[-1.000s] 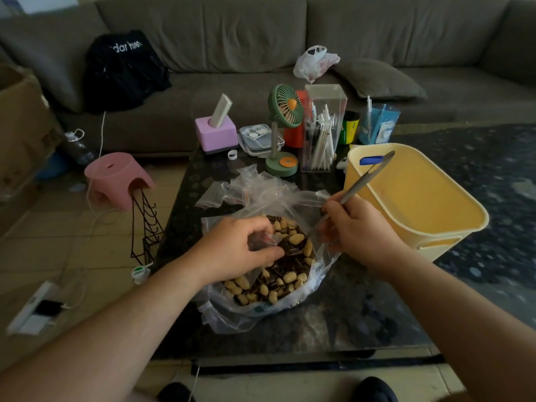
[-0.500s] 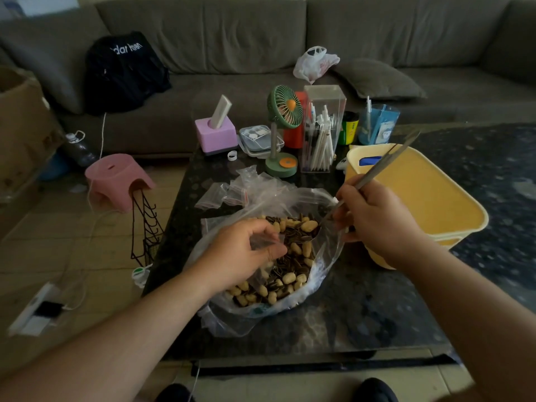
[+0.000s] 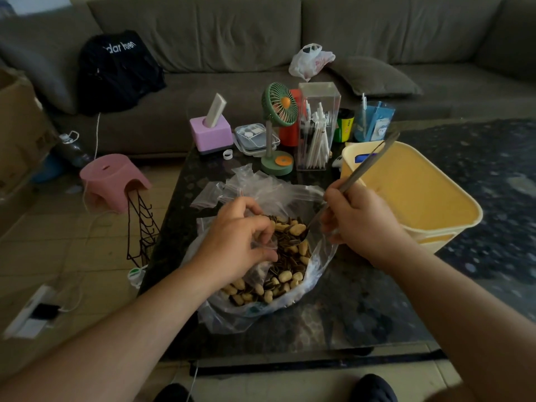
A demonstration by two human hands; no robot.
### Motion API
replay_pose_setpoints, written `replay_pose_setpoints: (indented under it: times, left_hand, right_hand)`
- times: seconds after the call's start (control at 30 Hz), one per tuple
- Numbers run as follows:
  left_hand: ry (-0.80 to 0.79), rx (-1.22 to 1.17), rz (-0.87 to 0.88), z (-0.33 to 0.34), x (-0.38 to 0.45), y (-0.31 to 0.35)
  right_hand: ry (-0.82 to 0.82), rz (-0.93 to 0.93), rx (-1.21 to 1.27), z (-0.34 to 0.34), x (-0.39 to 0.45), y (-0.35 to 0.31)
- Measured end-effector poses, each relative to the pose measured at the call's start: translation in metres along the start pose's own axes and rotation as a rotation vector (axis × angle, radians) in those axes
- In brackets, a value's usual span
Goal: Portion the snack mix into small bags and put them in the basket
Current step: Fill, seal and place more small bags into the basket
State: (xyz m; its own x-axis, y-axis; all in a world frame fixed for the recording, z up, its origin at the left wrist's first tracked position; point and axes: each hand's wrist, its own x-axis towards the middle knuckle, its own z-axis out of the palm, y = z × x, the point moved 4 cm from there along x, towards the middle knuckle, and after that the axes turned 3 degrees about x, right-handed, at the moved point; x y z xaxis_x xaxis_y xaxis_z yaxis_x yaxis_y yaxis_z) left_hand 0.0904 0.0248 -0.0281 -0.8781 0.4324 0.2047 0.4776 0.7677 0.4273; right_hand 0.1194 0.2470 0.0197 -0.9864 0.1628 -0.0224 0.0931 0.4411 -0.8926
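A large clear plastic bag [image 3: 293,310] of snack mix [image 3: 285,275], pale nuts and dark striped seeds, lies open on the dark table. My left hand [image 3: 235,242] pinches a small clear bag [image 3: 265,246] open over the mix. My right hand [image 3: 356,224] grips a metal spoon [image 3: 367,166]; its bowl, loaded with mix, sits beside the small bag's mouth. A pile of empty small zip bags [image 3: 232,188] lies behind the big bag. The yellow basket [image 3: 461,204] stands at the right.
Behind the bags stand a green desk fan [image 3: 278,111], a clear pen box [image 3: 317,126], a purple tissue box [image 3: 211,134] and a small clear case [image 3: 251,136]. A pink stool [image 3: 111,179] and a wire rack [image 3: 143,224] are left of the table. A sofa [image 3: 290,39] spans the back.
My right hand has lifted the spoon out of the mix and brought it, loaded, toward the small bag. My left hand has shifted slightly up and back with the small bag.
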Motion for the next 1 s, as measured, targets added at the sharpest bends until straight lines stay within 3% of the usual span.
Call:
replay_pose_setpoints:
  times: [0.3, 0.6, 1.0]
  left_hand:
    - [-0.005, -0.01, 0.02, 0.008, 0.006, 0.005]
    - [-0.279, -0.051, 0.041, 0.005, 0.001, 0.0]
    - [-0.171, -0.05, 0.024, 0.004, 0.0, -0.002]
  right_hand:
    - [-0.029, 0.018, -0.004, 0.016, 0.0, 0.011]
    - [-0.034, 0.045, 0.014, 0.015, 0.003, 0.015]
    - [-0.011, 0.04, -0.002, 0.007, 0.002, 0.009]
